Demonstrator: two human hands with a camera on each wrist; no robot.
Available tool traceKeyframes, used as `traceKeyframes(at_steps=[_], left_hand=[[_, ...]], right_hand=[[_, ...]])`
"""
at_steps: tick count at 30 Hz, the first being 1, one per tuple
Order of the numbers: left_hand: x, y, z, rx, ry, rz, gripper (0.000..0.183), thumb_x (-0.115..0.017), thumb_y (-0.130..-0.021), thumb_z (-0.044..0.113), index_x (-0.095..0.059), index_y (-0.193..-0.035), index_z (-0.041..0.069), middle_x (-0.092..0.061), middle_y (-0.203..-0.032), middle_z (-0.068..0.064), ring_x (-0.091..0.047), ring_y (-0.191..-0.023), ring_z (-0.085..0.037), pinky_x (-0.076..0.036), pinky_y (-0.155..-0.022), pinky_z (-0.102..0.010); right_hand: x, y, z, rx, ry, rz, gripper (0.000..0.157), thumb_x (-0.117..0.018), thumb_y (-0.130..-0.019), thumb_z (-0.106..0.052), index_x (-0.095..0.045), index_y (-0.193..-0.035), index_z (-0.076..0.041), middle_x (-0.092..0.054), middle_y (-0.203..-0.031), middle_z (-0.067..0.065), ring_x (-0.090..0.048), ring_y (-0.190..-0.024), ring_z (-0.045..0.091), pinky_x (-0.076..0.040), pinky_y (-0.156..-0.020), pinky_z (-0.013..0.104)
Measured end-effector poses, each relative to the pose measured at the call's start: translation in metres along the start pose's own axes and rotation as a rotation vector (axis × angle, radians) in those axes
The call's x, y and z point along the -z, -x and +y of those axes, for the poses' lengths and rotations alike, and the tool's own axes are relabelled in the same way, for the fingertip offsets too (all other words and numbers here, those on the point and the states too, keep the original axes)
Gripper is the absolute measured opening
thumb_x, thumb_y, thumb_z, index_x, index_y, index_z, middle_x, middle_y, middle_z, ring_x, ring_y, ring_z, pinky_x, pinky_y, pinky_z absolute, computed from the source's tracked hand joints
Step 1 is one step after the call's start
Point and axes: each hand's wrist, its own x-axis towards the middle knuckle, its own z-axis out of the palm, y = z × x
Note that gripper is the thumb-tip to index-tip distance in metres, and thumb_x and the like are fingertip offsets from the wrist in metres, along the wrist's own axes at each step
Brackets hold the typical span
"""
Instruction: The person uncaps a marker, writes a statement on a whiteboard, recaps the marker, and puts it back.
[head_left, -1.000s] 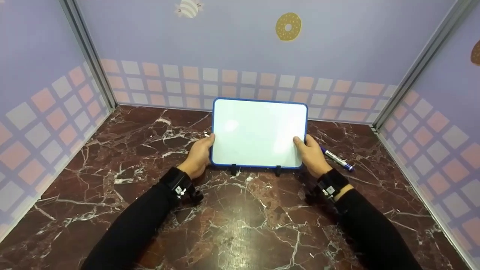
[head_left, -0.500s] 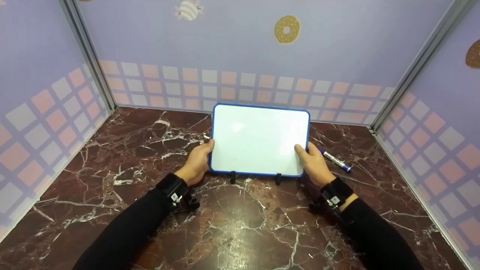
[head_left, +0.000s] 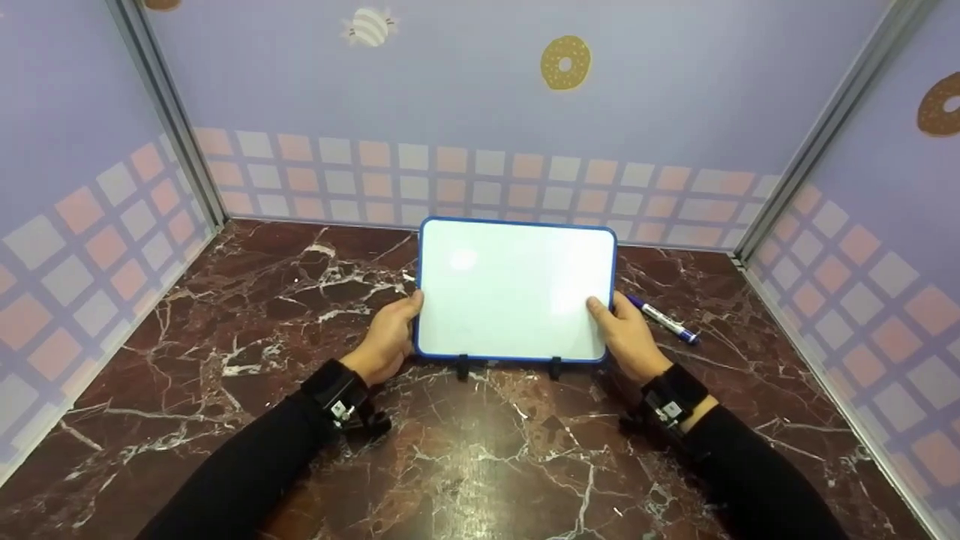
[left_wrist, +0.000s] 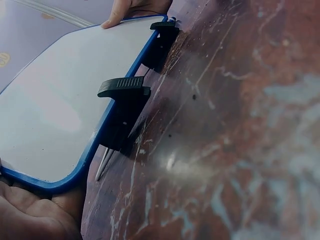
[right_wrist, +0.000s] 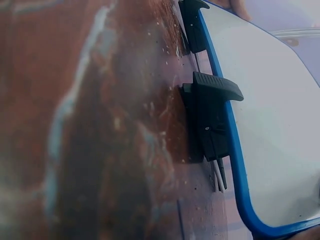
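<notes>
A blank whiteboard [head_left: 510, 292] with a blue rim leans back, its lower edge in two black stand clips, the left clip [head_left: 463, 366] and the right clip [head_left: 555, 367]. At its left side, my left hand [head_left: 386, 337] grips the rim, thumb along the edge and fingers behind. My right hand [head_left: 628, 336] holds the opposite side, its thumb on the white face. In the left wrist view, the near clip [left_wrist: 122, 107] hooks over the blue rim, with thin rods under it. The right wrist view shows a clip [right_wrist: 210, 115] hooked the same way. Fingers behind the board are hidden.
A blue-and-white marker [head_left: 664, 319] lies on the dark red marbled table [head_left: 480, 465], just right of my right hand. Patterned purple panels stand around it, with the back wall [head_left: 300, 90] behind the whiteboard.
The whiteboard and both hands have come lower and nearer in the head view, with the stand clips moving along. The grip on both sides stays the same, and the marker stays on the table.
</notes>
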Motion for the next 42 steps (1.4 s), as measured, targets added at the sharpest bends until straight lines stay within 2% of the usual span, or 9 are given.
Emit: traceKeyframes(at_steps=[6, 17, 26, 33, 39, 42], left_hand=[[-0.003, 0.002, 0.001, 0.011, 0.012, -0.023, 0.053, -0.042, -0.123, 0.034, -0.054, -0.149, -0.011, -0.075, -0.12, -0.013, -0.074, -0.106, -0.023, -0.066, -0.088, -0.041], [0.002, 0.003, 0.0, 0.026, 0.012, -0.024, 0.058, -0.045, -0.122, 0.036, -0.049, -0.155, -0.012, -0.074, -0.13, -0.016, -0.074, -0.112, -0.025, -0.067, -0.092, -0.045], [0.001, 0.006, 0.002, 0.032, 0.026, -0.028, 0.056, -0.043, -0.123, 0.035, -0.052, -0.151, -0.012, -0.077, -0.123, -0.015, -0.077, -0.108, -0.026, -0.067, -0.091, -0.044], [0.001, 0.006, 0.0, 0.0, -0.018, -0.012, 0.057, -0.042, -0.123, 0.034, -0.051, -0.15, -0.014, -0.075, -0.12, -0.015, -0.075, -0.103, -0.023, -0.065, -0.087, -0.035], [0.0, 0.005, 0.0, -0.011, -0.016, -0.01, 0.056, -0.043, -0.123, 0.033, -0.049, -0.152, -0.015, -0.075, -0.121, -0.017, -0.075, -0.104, -0.024, -0.066, -0.088, -0.039], [-0.001, 0.005, 0.0, -0.011, -0.022, -0.006, 0.056, -0.043, -0.123, 0.032, -0.05, -0.152, -0.015, -0.075, -0.121, -0.017, -0.075, -0.104, -0.024, -0.066, -0.088, -0.038]], right_hand=[[0.002, 0.006, -0.001, -0.001, -0.026, 0.017, 0.04, -0.055, -0.12, -0.02, -0.053, -0.144, 0.011, -0.074, -0.116, 0.019, -0.077, -0.097, 0.02, -0.068, -0.082, 0.037], [0.001, 0.01, 0.0, 0.015, -0.035, 0.009, 0.035, -0.058, -0.118, -0.018, -0.055, -0.139, 0.01, -0.075, -0.112, 0.015, -0.077, -0.094, 0.02, -0.068, -0.081, 0.038], [0.003, 0.01, -0.001, 0.018, 0.039, 0.019, 0.039, -0.061, -0.118, -0.023, -0.058, -0.139, 0.009, -0.076, -0.112, 0.016, -0.077, -0.093, 0.018, -0.067, -0.08, 0.035], [0.006, 0.01, -0.004, 0.042, 0.138, 0.024, 0.04, -0.063, -0.117, -0.025, -0.059, -0.137, 0.01, -0.075, -0.117, 0.023, -0.076, -0.094, 0.017, -0.066, -0.08, 0.032], [0.015, 0.009, -0.006, 0.091, 0.238, 0.014, 0.045, -0.061, -0.118, -0.03, -0.058, -0.141, 0.008, -0.073, -0.121, 0.026, -0.073, -0.1, 0.021, -0.064, -0.083, 0.03], [0.021, 0.007, -0.007, 0.097, 0.289, 0.036, 0.05, -0.059, -0.118, -0.034, -0.057, -0.147, 0.006, -0.072, -0.124, 0.026, -0.072, -0.1, 0.025, -0.065, -0.086, 0.038]])
